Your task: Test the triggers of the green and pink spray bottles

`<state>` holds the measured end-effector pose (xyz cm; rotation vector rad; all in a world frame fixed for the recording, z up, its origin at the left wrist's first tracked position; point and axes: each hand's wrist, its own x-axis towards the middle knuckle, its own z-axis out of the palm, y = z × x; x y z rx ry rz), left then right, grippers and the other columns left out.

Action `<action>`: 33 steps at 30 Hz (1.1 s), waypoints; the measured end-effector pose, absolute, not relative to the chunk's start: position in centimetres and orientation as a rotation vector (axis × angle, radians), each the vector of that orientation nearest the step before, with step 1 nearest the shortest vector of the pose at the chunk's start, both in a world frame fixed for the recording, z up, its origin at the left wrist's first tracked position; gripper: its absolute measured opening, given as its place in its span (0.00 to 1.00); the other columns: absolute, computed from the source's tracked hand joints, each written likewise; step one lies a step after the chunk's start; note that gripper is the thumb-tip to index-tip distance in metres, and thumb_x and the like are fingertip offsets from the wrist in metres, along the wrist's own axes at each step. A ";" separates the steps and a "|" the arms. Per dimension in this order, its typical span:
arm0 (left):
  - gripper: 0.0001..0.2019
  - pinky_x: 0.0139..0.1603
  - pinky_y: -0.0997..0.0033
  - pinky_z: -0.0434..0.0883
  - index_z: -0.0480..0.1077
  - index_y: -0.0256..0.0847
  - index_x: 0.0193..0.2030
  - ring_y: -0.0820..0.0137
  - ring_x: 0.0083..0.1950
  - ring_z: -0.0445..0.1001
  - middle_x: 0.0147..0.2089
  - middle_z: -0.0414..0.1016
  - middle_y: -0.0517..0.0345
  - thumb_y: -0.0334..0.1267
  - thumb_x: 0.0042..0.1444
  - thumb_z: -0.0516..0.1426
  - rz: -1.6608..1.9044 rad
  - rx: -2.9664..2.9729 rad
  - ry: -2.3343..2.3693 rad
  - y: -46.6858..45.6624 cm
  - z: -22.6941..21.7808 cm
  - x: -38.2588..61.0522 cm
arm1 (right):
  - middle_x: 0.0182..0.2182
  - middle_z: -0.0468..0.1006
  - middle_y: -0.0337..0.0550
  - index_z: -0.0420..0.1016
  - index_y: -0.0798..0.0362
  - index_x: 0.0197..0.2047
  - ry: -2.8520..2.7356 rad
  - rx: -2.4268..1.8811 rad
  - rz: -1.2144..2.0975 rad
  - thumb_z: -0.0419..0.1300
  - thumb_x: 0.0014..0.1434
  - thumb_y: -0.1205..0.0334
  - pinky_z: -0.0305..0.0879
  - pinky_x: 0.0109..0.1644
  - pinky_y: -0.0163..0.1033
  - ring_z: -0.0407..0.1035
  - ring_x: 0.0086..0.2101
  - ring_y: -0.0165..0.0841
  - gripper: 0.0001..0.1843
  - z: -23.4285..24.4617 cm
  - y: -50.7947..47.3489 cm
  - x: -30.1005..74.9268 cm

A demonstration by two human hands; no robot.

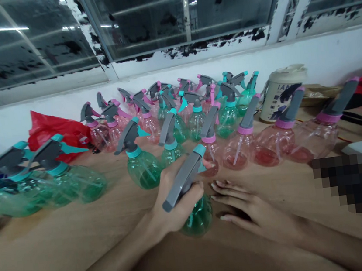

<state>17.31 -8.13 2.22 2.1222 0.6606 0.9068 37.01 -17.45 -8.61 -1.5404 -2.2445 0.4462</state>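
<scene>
The left hand (173, 204) grips a green spray bottle (198, 219) at the near middle of the wooden bench (65, 246). Its fingers (196, 189) are curled tight around the neck, just under the grey spray head (182, 181). The round green body stands roughly upright, its base at the bench top, though contact there cannot be told. The spray head's long axis slants from lower left, near the person, up and to the right. Its teal nozzle tip (200, 150) points away from the person toward the massed bottles. The right hand (257, 216) lies palm down on the bench just right of the bottle, holding nothing, with its fingers (229, 191) loosely spread and reaching toward the bottle. Beyond them stand rows of green bottles (142, 169) and pink bottles (236, 153). More green ones (74, 181) lie tilted at the left. A red plastic bag (51, 129) and a lidded white tub (281, 92) sit by the wall.
</scene>
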 end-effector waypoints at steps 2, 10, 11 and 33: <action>0.12 0.27 0.70 0.68 0.71 0.46 0.41 0.71 0.24 0.67 0.27 0.69 0.64 0.33 0.50 0.52 0.894 2.095 0.667 -8.2 2.1 17.4 | 0.66 0.60 0.39 0.62 0.47 0.65 -2.246 -1.544 0.456 0.49 0.67 0.47 0.48 0.70 0.50 0.49 0.66 0.36 0.26 -8.5 -17.5 37.0; 0.09 0.30 0.66 0.69 0.71 0.44 0.37 0.68 0.25 0.68 0.27 0.69 0.63 0.36 0.50 0.53 0.943 2.112 0.709 -8.3 1.9 17.6 | 0.66 0.60 0.40 0.62 0.48 0.65 -2.252 -1.533 0.476 0.48 0.67 0.46 0.48 0.69 0.50 0.48 0.66 0.36 0.27 -8.7 -17.3 37.0; 0.11 0.29 0.66 0.69 0.72 0.44 0.39 0.69 0.25 0.67 0.26 0.69 0.63 0.36 0.49 0.53 0.933 2.121 0.705 -8.2 2.0 17.6 | 0.65 0.61 0.41 0.63 0.48 0.65 -2.244 -1.524 0.474 0.49 0.67 0.47 0.49 0.69 0.51 0.49 0.66 0.36 0.27 -8.6 -17.3 37.0; 0.05 0.31 0.68 0.67 0.67 0.46 0.33 0.69 0.28 0.67 0.29 0.68 0.62 0.34 0.50 0.51 0.916 2.177 0.674 -8.1 2.2 17.4 | 0.65 0.61 0.40 0.63 0.46 0.64 -2.199 -1.476 0.447 0.52 0.66 0.50 0.51 0.68 0.53 0.51 0.65 0.39 0.25 -8.7 -17.4 37.1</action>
